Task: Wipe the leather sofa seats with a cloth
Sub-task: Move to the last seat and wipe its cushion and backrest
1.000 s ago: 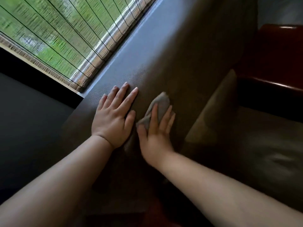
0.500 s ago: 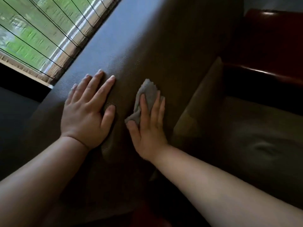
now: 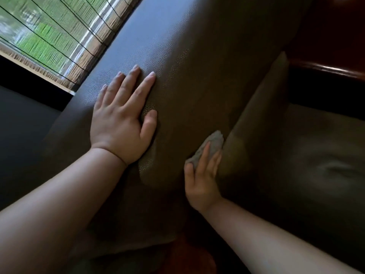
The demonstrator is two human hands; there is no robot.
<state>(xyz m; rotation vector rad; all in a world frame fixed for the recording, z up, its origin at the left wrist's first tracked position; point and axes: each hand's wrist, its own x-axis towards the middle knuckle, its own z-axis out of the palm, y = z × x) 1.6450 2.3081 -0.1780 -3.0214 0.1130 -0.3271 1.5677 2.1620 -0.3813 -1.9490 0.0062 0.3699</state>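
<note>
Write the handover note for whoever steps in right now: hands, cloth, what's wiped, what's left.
Left hand: flat, fingers straight, bracing on the sofa backrest.
Right hand: straight fingers press the grey cloth against the backrest's lower part, beside the crease with the seat cushion.
Done: can't be told from the leather.
Left: the seat cushion itself, not yet touched by the cloth.

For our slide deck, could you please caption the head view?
Left hand braces the leather cushion while right hand presses a grey cloth against it.
</note>
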